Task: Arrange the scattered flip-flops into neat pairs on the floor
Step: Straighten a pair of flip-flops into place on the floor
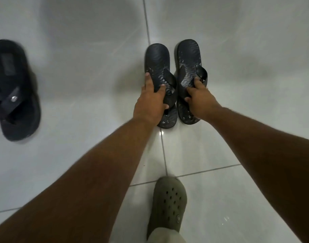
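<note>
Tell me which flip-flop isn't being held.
The dark flip-flop with the metal stud at far left; the patterned pair has the left hand and right hand on it.

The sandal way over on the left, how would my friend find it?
Start at the white tiled floor and go to its far left edge. There lies a black sandal, away from both hands. Unlike the patterned flip-flops, it has a small silver stud on its strap.

You look down on a floor of large, glossy pale-grey tiles (80, 76). A dark grout line (156, 85) runs away from you through the middle, and another crosses it low in view. Soft shadows blur the far tiles, and small bright glints of light show nearer you.
</note>
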A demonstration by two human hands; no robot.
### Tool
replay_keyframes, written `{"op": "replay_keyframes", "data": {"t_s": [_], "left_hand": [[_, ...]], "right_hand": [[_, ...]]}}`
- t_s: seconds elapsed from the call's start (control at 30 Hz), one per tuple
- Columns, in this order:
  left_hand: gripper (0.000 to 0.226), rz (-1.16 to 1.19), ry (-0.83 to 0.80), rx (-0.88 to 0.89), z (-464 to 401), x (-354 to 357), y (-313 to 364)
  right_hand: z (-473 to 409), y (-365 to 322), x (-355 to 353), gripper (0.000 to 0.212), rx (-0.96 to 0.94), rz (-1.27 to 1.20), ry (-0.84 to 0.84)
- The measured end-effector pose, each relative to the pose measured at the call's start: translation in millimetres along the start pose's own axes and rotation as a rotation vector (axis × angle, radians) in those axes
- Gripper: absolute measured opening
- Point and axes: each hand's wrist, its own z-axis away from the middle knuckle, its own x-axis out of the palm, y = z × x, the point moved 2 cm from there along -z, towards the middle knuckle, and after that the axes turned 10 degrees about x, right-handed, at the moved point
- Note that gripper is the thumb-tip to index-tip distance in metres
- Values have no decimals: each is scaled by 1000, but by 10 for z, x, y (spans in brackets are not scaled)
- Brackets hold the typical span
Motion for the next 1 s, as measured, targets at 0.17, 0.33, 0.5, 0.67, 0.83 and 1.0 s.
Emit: {"op": "replay_keyframes", "data": {"t_s": [0.17, 0.33, 0.5, 0.67, 0.83, 1.0], "left_hand": [[68, -96, -10, 56, -318, 231, 393], [87, -114, -92, 63, -248, 183, 366], [89, -196, -140, 39, 416, -560, -230], [90, -350, -102, -55, 1127, -1438, -1514], [90, -420, -100, -94, 1601, -2236, -2598], [87, -439, -48, -105, 1914, -2697, -3551]], "right_hand": [[-93, 450, -209, 39, 34, 2, -8], [21, 409, -324, 57, 45, 57, -29], [525, -378, -370, 76, 31, 19, -19], [739, -1882, -96, 73, -116, -74, -99], [817, -3442, 283, 76, -235, -73, -110], [922, -4688, 670, 82, -306, 5, -103]]}}
